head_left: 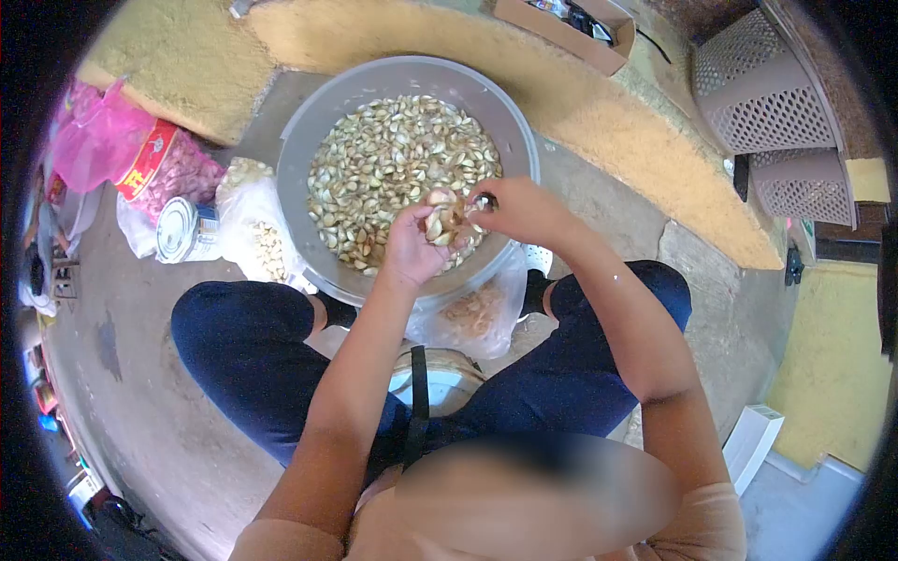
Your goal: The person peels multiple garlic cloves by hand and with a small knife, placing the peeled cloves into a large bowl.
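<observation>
A large grey tub (295, 196) holds many garlic cloves (393, 140) with pale and brownish skins. Over its near right part, my left hand (418, 248) is cupped round several garlic cloves (440, 220), its fingers curled about them. Just to the right, my right hand (510, 208) is closed in a pinch close to these cloves, with a small dark and whitish piece at its fingertips that is too small to name. Below the tub, a clear plastic bag (477, 313) contains light brown peelings.
Left of the tub are a pink net bag (182, 168) of garlic, a tin can (176, 231) and a plastic bag (267, 252) with pale cloves. A yellow ledge (599, 136) curves behind the tub, bearing a cardboard box (613, 56). Plastic crates (776, 103) stand at the right.
</observation>
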Demonstrator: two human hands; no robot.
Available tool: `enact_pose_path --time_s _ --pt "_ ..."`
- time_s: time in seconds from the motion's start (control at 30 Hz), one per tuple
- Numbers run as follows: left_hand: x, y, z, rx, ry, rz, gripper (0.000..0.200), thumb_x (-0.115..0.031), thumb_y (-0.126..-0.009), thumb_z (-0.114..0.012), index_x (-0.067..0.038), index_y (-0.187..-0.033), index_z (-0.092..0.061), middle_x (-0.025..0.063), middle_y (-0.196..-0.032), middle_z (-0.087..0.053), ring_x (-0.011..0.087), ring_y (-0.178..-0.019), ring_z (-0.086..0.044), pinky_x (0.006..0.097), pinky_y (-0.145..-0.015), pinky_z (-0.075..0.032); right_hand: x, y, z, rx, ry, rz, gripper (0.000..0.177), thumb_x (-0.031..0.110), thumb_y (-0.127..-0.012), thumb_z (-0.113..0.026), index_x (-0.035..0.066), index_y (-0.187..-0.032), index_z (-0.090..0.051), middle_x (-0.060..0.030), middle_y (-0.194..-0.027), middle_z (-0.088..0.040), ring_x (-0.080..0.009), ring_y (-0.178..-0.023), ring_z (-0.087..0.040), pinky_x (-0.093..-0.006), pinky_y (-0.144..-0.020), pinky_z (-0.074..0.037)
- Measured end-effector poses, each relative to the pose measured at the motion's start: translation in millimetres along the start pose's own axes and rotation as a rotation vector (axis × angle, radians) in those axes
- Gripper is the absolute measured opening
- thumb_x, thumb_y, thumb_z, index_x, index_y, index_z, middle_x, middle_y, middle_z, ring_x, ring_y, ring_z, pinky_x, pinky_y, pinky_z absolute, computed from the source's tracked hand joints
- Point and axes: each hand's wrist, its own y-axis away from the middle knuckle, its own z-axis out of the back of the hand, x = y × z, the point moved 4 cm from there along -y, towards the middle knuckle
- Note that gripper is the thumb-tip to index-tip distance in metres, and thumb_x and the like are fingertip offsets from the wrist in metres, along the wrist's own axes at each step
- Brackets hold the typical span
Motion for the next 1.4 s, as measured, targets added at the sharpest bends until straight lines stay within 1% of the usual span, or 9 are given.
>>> enact_pose_path --time_s 0.1,0.3,0.4,0.5,0.7,1.0,1.1,1.2,1.4 --pt "-11 20 -22 -0.021 -0.023 -0.042 0.028 -0.017 -0.077 -0.042 -0.01 -0.103 -0.049 0.0101 -0.098 -0.055 0.0228 -0.086 -0.054 0.0398 -0.067 -0.045 17 8 -2 -0.105 -0.169 0.006 0.032 0.026 -0.069 -0.063 0.004 -0.092 -0.058 -0.0127 -0.077 -0.06 -0.0232 -0.071 -0.059 -0.0307 -0.065 -0.044" --pt "-26 66 -52 0.056 -0.153 -0.028 0.027 -0.016 -0.076 -0.046 -0.011 -0.102 -0.048 0.0084 -0.092 -0.055 0.0217 -0.082 -0.054 0.0379 -0.064 -0.045 51 22 -7 -0.407 -0.409 0.198 0.024 0.023 -0.068 -0.064 0.004 -0.082 -0.061 -0.0123 -0.069 -0.06 -0.0245 -0.064 -0.059 -0.0319 -0.06 -0.045" --pt "-34 88 -56 0.084 -0.182 0.05 0.027 -0.016 -0.075 -0.047 -0.01 -0.101 -0.047 0.0091 -0.09 -0.055 0.0234 -0.08 -0.054 0.0379 -0.062 -0.045 66 30 -8 -0.23 -0.553 0.106 0.017 0.016 -0.074 -0.062 0.003 -0.084 -0.059 -0.0045 -0.072 -0.059 -0.0086 -0.058 -0.053 -0.0239 -0.054 -0.043" --pt "-38 106 -54 0.098 -0.179 0.078 0.027 -0.017 -0.075 -0.047 -0.009 -0.101 -0.047 0.0104 -0.091 -0.055 0.0255 -0.08 -0.054 0.0384 -0.062 -0.045 71 33 -12 -0.14 -0.595 0.025 0.016 0.017 -0.076 -0.061 0.004 -0.084 -0.059 -0.0011 -0.069 -0.057 -0.0047 -0.05 -0.047 -0.0209 -0.045 -0.039" --pt "-38 128 -44 0.104 -0.045 0.006 0.027 -0.019 -0.074 -0.046 -0.013 -0.1 -0.051 0.0108 -0.098 -0.054 0.0281 -0.085 -0.051 0.0356 -0.061 -0.044 85 47 -14 -0.094 -0.84 -0.013 0.017 0.017 -0.075 -0.061 0.004 -0.086 -0.057 0.0 -0.067 -0.054 -0.0036 -0.047 -0.043 -0.0187 -0.041 -0.035" --pt "-25 138 -39 0.138 0.011 -0.065 0.031 -0.019 -0.073 -0.047 -0.01 -0.102 -0.051 0.0093 -0.103 -0.053 0.0257 -0.087 -0.052 0.0386 -0.065 -0.044 85 60 -34 -0.13 -0.702 -0.005 0.023 0.02 -0.073 -0.063 0.005 -0.09 -0.058 -0.0022 -0.075 -0.057 -0.0059 -0.053 -0.049 -0.0196 -0.04 -0.037" --pt "-20 136 -31 0.125 -0.005 -0.06 0.034 -0.019 -0.072 -0.047 -0.009 -0.104 -0.05 0.0094 -0.104 -0.053 0.0248 -0.088 -0.052 0.04 -0.067 -0.045 82 57 -43 -0.37 -0.419 0.214 0.024 0.021 -0.073 -0.064 0.005 -0.09 -0.059 -0.0046 -0.08 -0.059 -0.0059 -0.056 -0.051 -0.0194 -0.041 -0.038" --pt "-18 136 -29 0.11 -0.006 -0.053 0.034 -0.018 -0.072 -0.046 -0.009 -0.104 -0.05 0.01 -0.105 -0.052 0.0243 -0.09 -0.052 0.0408 -0.069 -0.045 75 59 -43 -0.183 -0.629 -0.052 0.022 0.021 -0.073 -0.064 0.004 -0.087 -0.058 -0.0045 -0.077 -0.059 -0.0059 -0.055 -0.051 -0.0191 -0.041 -0.036" --pt "-20 137 -38 0.202 -0.062 -0.088 0.031 -0.019 -0.074 -0.046 -0.007 -0.102 -0.05 0.0128 -0.11 -0.05 0.0301 -0.096 -0.051 0.0403 -0.072 -0.045 71 59 -45 -0.127 -0.961 -0.15 0.018 0.017 -0.069 -0.063 0.004 -0.081 -0.06 -0.0042 -0.067 -0.06 -0.0076 -0.047 -0.05 -0.0206 -0.037 -0.037"
